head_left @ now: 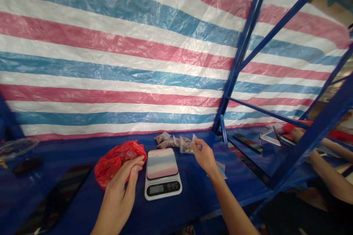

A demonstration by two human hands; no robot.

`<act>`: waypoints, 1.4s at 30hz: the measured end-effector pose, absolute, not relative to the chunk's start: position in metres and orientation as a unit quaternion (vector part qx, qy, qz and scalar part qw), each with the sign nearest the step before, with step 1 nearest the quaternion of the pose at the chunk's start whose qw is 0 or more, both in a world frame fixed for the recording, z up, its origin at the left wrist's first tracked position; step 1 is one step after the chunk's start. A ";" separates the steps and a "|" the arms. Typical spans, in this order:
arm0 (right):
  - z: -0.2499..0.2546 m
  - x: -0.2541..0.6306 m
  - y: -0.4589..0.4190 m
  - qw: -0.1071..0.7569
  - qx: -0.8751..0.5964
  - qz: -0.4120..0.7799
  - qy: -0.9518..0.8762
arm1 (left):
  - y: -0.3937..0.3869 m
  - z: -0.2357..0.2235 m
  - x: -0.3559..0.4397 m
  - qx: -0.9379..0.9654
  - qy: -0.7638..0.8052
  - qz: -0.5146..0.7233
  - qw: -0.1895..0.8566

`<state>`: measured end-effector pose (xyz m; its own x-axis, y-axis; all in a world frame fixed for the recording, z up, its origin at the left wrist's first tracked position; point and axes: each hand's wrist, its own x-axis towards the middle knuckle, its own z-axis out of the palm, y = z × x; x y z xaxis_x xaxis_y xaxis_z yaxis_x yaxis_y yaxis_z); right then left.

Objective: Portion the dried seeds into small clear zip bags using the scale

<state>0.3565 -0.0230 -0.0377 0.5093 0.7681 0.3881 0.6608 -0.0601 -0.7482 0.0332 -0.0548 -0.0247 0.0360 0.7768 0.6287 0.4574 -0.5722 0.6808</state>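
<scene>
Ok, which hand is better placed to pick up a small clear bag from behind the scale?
Right, probably. The right hand is already at a small clear plastic bag of brown pieces, while the left hand is at the red plastic bag, on the far side of the digital scale.

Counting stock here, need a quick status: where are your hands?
Left hand at red plastic bag; right hand at small clear bag; scale between them.
</scene>
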 end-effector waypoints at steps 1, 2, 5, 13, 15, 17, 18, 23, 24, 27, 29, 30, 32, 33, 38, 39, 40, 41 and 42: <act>-0.039 0.361 -0.023 0.472 -0.724 0.065 -0.500 | -0.055 -0.025 0.033 0.708 0.437 0.536 0.144; -0.039 0.367 -0.026 0.469 -0.726 0.065 -0.499 | -0.054 -0.025 0.033 0.712 0.435 0.534 0.139; -0.037 0.392 -0.041 0.466 -0.750 0.035 -0.467 | -0.053 -0.028 0.031 0.722 0.425 0.531 0.127; -0.067 0.441 -0.069 0.289 -0.786 0.015 -0.546 | -0.058 -0.032 0.027 0.733 0.416 0.528 0.105; -0.075 0.441 -0.068 0.277 -0.777 0.022 -0.564 | -0.061 -0.033 0.030 0.736 0.407 0.532 0.103; -0.077 0.440 -0.068 0.272 -0.773 0.026 -0.573 | -0.064 -0.037 0.034 0.739 0.400 0.531 0.110; -0.076 0.440 -0.068 0.271 -0.771 0.028 -0.576 | -0.065 -0.040 0.037 0.741 0.400 0.526 0.121; -0.045 0.415 -0.077 0.366 -0.684 0.101 -0.623 | -0.065 -0.054 0.059 0.712 0.429 0.488 0.265; -0.035 0.403 -0.079 0.395 -0.652 0.127 -0.635 | -0.064 -0.053 0.066 0.697 0.434 0.480 0.309; -0.010 0.355 -0.081 0.426 -0.549 0.213 -0.687 | -0.059 -0.039 0.088 0.666 0.408 0.418 0.464; 0.000 0.322 -0.080 0.433 -0.479 0.265 -0.716 | -0.053 -0.023 0.099 0.635 0.372 0.380 0.561; 0.001 0.308 -0.077 0.428 -0.452 0.289 -0.727 | -0.050 -0.015 0.102 0.625 0.357 0.353 0.598; 0.000 0.286 -0.071 0.429 -0.425 0.320 -0.730 | -0.044 -0.006 0.102 0.617 0.334 0.319 0.636; -0.002 0.279 -0.067 0.432 -0.420 0.331 -0.727 | -0.040 -0.006 0.100 0.610 0.325 0.307 0.655; -0.011 0.263 -0.053 0.415 -0.388 0.371 -0.734 | -0.027 -0.028 0.079 0.553 0.311 0.321 0.703; -0.011 0.261 -0.052 0.413 -0.380 0.374 -0.738 | -0.026 -0.032 0.075 0.549 0.317 0.340 0.695; -0.010 0.259 -0.052 0.415 -0.375 0.375 -0.739 | -0.025 -0.035 0.072 0.544 0.323 0.359 0.686; -0.010 0.258 -0.052 0.421 -0.372 0.376 -0.737 | -0.025 -0.037 0.069 0.539 0.328 0.375 0.679; -0.009 0.256 -0.052 0.428 -0.372 0.375 -0.733 | -0.026 -0.037 0.067 0.533 0.329 0.383 0.678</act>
<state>0.2556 -0.0524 -0.0093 -0.3563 0.8667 0.3491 0.2236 0.4419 -0.8687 0.0666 -0.0258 -0.0373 0.4889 0.8715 -0.0381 -0.1690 0.1375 0.9760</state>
